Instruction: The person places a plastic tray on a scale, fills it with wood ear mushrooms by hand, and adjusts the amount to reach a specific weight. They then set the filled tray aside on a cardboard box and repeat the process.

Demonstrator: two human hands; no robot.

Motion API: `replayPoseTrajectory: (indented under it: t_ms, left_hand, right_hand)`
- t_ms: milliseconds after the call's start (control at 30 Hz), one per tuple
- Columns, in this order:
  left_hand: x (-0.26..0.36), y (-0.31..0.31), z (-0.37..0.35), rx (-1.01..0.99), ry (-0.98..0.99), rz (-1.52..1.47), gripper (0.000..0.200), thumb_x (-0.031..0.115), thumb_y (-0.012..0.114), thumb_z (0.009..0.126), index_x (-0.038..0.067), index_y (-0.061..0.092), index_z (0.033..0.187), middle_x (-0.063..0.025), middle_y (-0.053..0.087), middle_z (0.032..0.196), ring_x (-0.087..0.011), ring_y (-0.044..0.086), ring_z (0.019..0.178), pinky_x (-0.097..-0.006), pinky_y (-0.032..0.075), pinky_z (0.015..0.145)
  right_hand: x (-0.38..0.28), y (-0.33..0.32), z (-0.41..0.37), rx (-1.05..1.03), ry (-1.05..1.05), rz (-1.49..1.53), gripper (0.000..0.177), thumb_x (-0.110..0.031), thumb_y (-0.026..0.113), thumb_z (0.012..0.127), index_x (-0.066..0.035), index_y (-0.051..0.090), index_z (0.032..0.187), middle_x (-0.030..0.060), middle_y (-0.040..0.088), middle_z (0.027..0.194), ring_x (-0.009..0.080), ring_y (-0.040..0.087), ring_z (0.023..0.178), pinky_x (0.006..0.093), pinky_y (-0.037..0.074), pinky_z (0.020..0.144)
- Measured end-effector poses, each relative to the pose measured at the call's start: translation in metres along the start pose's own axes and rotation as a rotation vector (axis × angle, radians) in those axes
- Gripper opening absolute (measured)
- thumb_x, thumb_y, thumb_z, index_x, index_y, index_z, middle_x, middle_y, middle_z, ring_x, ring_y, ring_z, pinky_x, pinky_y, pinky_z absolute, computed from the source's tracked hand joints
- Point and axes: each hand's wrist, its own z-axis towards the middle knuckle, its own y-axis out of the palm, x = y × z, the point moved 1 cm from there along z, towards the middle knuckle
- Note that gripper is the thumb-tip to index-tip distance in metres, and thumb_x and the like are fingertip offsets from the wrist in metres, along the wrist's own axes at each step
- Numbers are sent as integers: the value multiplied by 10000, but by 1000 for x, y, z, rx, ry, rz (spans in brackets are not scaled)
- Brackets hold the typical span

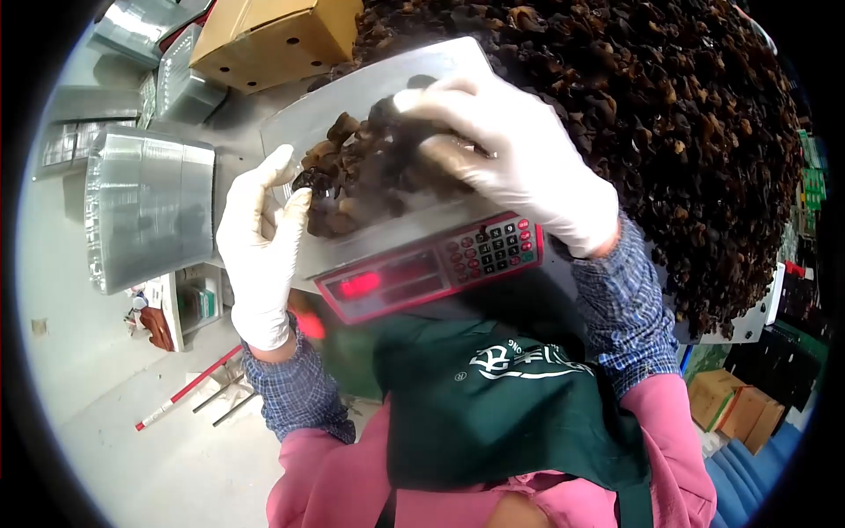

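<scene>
Wood ear mushrooms (352,176), dark brown and curled, lie heaped on the metal pan (447,63) of an electronic scale, partly blurred. A clear container around them is hard to make out. My left hand (264,238), in a white glove, is at the heap's left side, its thumb and fingers apart and curved toward the edge. Over the heap's right side, my right hand (519,145), also gloved, has its fingers and thumb bent around some dark mushrooms. Below the pan, the scale's red-edged panel (431,268) shows a keypad and a glowing red display, unreadable here.
A large pile of wood ear mushrooms (669,132) covers the table at right. Stacked clear plastic trays (150,207) stand at left, with a cardboard box (273,44) behind the scale. More cardboard boxes (735,409) sit at lower right. A red-and-white pole (189,387) is at lower left.
</scene>
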Motion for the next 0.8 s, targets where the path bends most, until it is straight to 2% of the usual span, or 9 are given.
replayPoseTrajectory:
  t_ms: [67,167,267,400,467,500,633,667,800]
  left_hand:
    - [-8,-8,-5,15,-29,-4,430,12,774,907,84,711,1326,31,707,1175,-25,515,790,-190,427,679]
    - [-14,-12,-6,35,-41,31,401,9,751,932,76,710,1325,23,716,1174,-27,543,820,-192,445,699]
    - [-9,-13,-2,83,-10,34,398,3,768,899,80,736,1288,12,715,1021,-42,496,739,-201,436,669]
    - [1,-7,1,84,-14,-29,355,7,774,896,81,755,1242,11,716,1008,-45,535,741,-203,440,660]
    - [17,7,5,22,131,-41,305,5,764,902,82,770,1197,-8,715,1007,-68,568,755,-222,470,669]
    - [32,12,5,-71,67,3,304,-9,764,912,71,760,1205,10,713,1097,-55,598,863,-210,490,756]
    - [35,48,15,-105,326,298,222,86,785,869,90,779,1091,-65,670,929,-153,637,845,-287,508,746]
    - [27,55,17,-101,378,290,162,45,770,875,60,773,1036,-50,659,908,-151,635,813,-285,512,727]
    - [17,62,17,-88,259,178,84,32,760,913,26,742,994,-48,668,887,-137,630,752,-268,515,705]
  right_hand:
    - [9,-22,-12,55,124,92,301,-134,737,920,-131,709,1220,95,683,1046,268,693,846,353,576,755]
    - [31,-58,-66,91,480,127,272,-62,687,997,-75,735,1265,25,734,1068,67,664,910,222,535,778]
    - [38,-73,-106,165,647,245,253,-84,662,1031,-37,721,1273,39,741,1162,94,672,983,225,533,878]
    - [59,-82,-145,210,688,226,278,-92,616,1063,-45,686,1328,47,705,1332,96,650,1052,233,532,907]
    - [59,-81,-147,211,643,216,283,-93,620,1060,-43,679,1333,58,702,1339,107,656,1080,239,533,927]
    - [56,-79,-144,228,646,232,275,-71,647,1038,-28,689,1306,51,716,1277,110,672,1073,242,539,937]
    - [42,-68,-132,178,571,133,291,-64,683,1010,-18,697,1298,42,731,1181,81,670,950,234,550,876]
    - [43,-66,-133,174,548,110,295,-70,684,1011,-21,697,1302,44,731,1181,79,667,935,234,550,866]
    - [40,-66,-141,174,604,138,307,-66,683,1011,-37,693,1316,42,723,1186,86,674,945,235,549,875]
